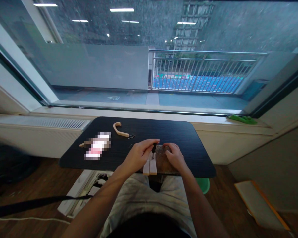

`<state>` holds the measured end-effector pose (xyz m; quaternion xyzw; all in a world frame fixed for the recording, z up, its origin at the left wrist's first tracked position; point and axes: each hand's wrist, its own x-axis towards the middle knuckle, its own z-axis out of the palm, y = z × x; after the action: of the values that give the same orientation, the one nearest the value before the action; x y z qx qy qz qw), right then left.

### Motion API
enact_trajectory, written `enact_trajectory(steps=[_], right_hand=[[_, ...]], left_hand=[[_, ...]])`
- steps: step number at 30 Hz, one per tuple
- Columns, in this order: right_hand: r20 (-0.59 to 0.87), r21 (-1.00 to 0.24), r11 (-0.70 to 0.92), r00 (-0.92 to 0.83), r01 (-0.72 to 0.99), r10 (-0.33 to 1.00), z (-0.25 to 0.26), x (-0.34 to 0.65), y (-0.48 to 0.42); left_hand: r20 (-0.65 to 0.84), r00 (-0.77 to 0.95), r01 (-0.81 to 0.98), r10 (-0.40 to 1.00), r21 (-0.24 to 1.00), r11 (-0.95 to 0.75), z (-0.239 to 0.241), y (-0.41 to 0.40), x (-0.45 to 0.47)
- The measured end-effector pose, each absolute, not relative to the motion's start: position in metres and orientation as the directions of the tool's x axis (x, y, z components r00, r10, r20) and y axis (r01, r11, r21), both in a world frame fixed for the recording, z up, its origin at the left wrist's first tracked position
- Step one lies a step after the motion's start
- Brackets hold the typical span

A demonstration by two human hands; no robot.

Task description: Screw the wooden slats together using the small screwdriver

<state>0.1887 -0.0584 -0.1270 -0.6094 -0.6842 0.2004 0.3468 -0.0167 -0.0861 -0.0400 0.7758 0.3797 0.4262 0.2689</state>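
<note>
My left hand [139,153] is closed around the black handle of a screwdriver [154,148], its thumb and fingers near the top. The screwdriver stands nearly upright, its shaft pointing down at two pale wooden strips [152,168]. The strips lie side by side along the left part of a brown, worn-looking board [162,162] at the table's near edge. My right hand [175,156] grips the far right part of this board, thumb on top and fingers bent at its far side. The screwdriver's tip is too small to make out.
The black table [193,145] bears a hook-shaped wooden piece [121,133], small screws [131,136] and a pixelated object [98,145]. A window stands behind it. Below are a white box [75,193] at left, a green bin [203,185] and a leaning panel [260,205] at right.
</note>
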Motion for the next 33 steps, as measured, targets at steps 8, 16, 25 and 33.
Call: enact_trajectory(steps=[8,16,25,33], right_hand=[[0.221,-0.737,0.197,-0.046,0.646,0.974,-0.1317,0.1938,-0.0549],[0.239,-0.709,0.205,-0.044,0.675,0.97,-0.1304,0.1922,-0.0569],[0.227,-0.701,0.197,-0.047,0.686,0.973,-0.1295,0.1914,-0.0577],[0.237,-0.682,0.213,-0.063,0.7,0.969,-0.1314,0.1918,-0.0566]], left_hand=[[0.441,0.355,0.363,0.824,0.747,-0.557,-0.0397,-0.0868,-0.0163],[0.458,0.357,0.358,0.814,0.738,-0.573,-0.0372,-0.0886,-0.0164],[0.55,0.313,0.336,0.775,0.699,-0.632,-0.0416,-0.0885,-0.0146],[0.581,0.335,0.341,0.742,0.659,-0.67,-0.0429,-0.0854,-0.0122]])
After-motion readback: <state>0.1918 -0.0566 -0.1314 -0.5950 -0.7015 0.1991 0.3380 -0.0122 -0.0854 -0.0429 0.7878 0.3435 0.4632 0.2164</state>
